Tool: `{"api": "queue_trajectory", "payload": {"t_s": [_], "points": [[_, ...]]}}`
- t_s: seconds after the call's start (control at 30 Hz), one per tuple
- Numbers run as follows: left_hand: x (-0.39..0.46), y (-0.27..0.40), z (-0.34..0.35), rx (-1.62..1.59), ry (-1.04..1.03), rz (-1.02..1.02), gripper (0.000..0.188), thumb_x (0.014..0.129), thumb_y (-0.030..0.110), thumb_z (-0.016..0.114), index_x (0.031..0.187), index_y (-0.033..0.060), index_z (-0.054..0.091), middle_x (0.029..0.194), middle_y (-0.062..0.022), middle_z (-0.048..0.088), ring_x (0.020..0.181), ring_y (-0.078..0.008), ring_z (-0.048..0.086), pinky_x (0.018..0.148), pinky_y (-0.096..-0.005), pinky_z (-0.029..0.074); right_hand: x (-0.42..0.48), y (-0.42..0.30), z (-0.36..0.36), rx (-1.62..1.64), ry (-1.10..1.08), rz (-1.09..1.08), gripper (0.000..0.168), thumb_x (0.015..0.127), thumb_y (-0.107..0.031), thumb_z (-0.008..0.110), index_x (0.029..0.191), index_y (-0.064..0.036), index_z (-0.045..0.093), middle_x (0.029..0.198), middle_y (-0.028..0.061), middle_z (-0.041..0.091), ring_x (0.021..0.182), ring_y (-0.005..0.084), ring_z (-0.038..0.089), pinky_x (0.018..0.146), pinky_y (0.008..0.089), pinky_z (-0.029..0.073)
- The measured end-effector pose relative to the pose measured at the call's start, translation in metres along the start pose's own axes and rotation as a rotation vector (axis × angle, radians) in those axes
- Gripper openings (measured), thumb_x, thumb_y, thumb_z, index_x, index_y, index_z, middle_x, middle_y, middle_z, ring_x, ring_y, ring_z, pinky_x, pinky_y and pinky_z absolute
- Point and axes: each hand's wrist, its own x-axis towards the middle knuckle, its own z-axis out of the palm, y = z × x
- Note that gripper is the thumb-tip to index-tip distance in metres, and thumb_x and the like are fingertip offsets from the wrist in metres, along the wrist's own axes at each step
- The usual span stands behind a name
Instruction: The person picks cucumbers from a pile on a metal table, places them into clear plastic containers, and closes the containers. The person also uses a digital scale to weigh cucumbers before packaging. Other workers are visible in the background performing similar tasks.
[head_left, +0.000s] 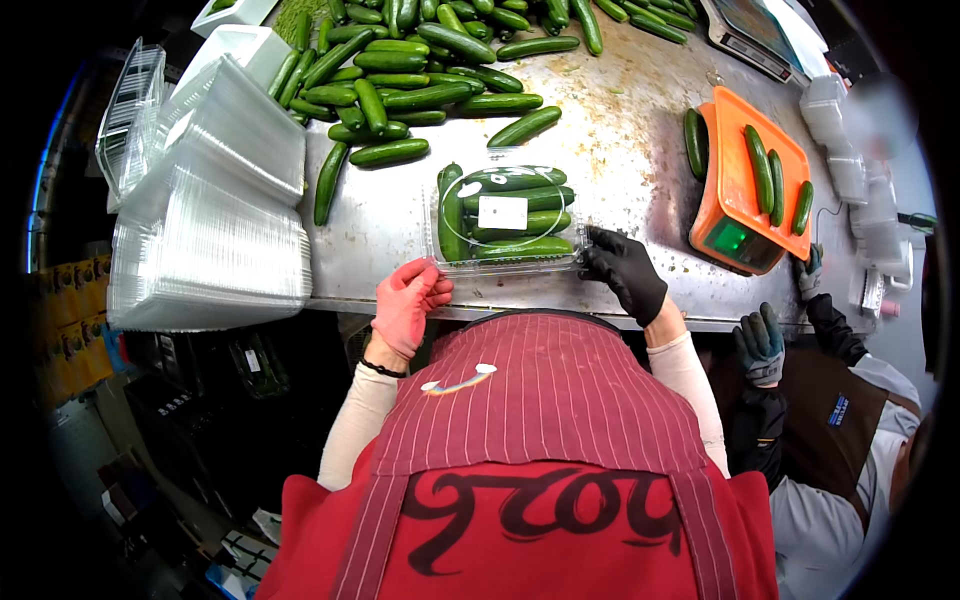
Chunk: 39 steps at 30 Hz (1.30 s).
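A clear plastic clamshell box (506, 262) lies on the metal table before me, its labelled lid over several cucumbers (525, 198). One cucumber stands lengthwise at the left in the box; the others lie crosswise. My left hand (412, 300), in a pinkish-red glove, pinches the box's near left corner between thumb and fingers. At the near right corner, my right hand (624, 273) in a black glove has its fingertips on the box's rim. Past the box, a heap of loose cucumbers (427, 96) covers the far left part of the table.
Nested clear plastic containers (210, 225) rise at the left. At right, an orange-topped scale (754, 180) carries several cucumbers, one more beside it. Another scale (750, 37) stands far right. A co-worker's gloved hands (761, 345) are by the table edge (697, 325) at right.
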Motion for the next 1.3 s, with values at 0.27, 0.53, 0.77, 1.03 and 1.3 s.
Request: {"api": "queue_trajectory", "payload": {"t_s": [0.27, 0.53, 0.77, 1.03, 1.3], "points": [[0.010, 0.015, -0.001, 0.053, 0.009, -0.077, 0.030, 0.087, 0.009, 0.068, 0.112, -0.0046, 0.058, 0.092, -0.0117, 0.067, 0.073, -0.0197, 0.067, 0.063, -0.0304, 0.057, 0.011, 0.002, -0.005, -0.153, -0.050, 0.036, 0.020, 0.085, -0.006, 0.061, 0.099, 0.009, 0.062, 0.079, 0.0108, 0.065, 0.066, 0.0152, 0.061, 0.060, 0.0280, 0.052], [0.014, -0.001, -0.002, -0.051, 0.108, 0.006, 0.018, 0.085, 0.009, 0.066, 0.100, -0.0016, 0.063, 0.076, -0.0075, 0.065, 0.060, -0.0146, 0.063, 0.053, -0.0271, 0.052, 0.017, 0.003, 0.003, -0.335, -0.086, -0.014, 0.012, 0.087, -0.006, 0.061, 0.088, 0.005, 0.057, 0.077, 0.0121, 0.063, 0.062, 0.0171, 0.062, 0.053, 0.0300, 0.052], [0.046, 0.012, -0.016, 0.094, -0.100, 0.179, 0.043, 0.085, 0.018, 0.069, 0.119, -0.0065, 0.059, 0.096, -0.0115, 0.066, 0.084, -0.0148, 0.065, 0.072, -0.0258, 0.053, 0.028, 0.024, -0.049, -0.586, -0.392, -0.273, 0.023, 0.091, -0.010, 0.057, 0.112, -0.002, 0.060, 0.116, 0.0170, 0.055, 0.098, 0.0267, 0.060, 0.074, 0.0391, 0.057], [0.065, 0.032, 0.014, 0.575, -0.007, 0.369, 0.090, 0.067, 0.050, 0.084, 0.128, -0.0056, 0.049, 0.123, -0.0195, 0.059, 0.110, -0.0260, 0.058, 0.096, -0.0342, 0.045, 0.057, 0.012, -0.009, -0.366, -0.169, -0.247, 0.049, 0.099, -0.036, 0.047, 0.136, -0.005, 0.048, 0.134, 0.0094, 0.052, 0.118, 0.0244, 0.054, 0.093, 0.0382, 0.049], [-0.007, 0.015, -0.024, -0.010, -0.222, 0.202, 0.063, 0.075, 0.029, 0.084, 0.114, -0.0067, 0.051, 0.101, -0.0119, 0.062, 0.095, -0.0178, 0.059, 0.081, -0.0298, 0.051, 0.019, 0.023, 0.009, -0.293, -0.216, -0.315, 0.047, 0.101, -0.034, 0.040, 0.129, 0.001, 0.051, 0.131, 0.0151, 0.056, 0.119, 0.0260, 0.054, 0.103, 0.0407, 0.042]]}}
